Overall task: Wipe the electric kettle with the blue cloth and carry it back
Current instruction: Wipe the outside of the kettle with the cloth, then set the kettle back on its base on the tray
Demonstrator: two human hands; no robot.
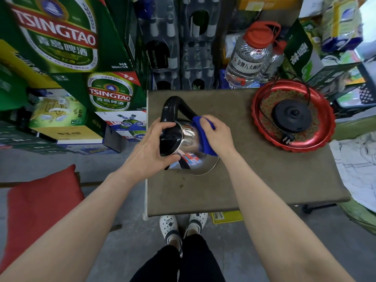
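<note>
Gripping kettle [188, 139] lid, left hand [154, 147]; right hand [218, 135] presses blue cloth [205, 137]; red tray [264, 110] holds base [292, 116].

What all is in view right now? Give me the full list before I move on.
electric kettle: 1, steel with black lid and handle, table centre-left
blue cloth: 1, blue, pressed on kettle side
kettle base: 1, black, in red tray
red tray: 1, red, table right
table: 1, grey-brown
clear jugs: 2, red caps, behind table
beer cartons: several, green, left
cushion: 1, red, lower left
left hand: on kettle lid
right hand: holding cloth
</note>
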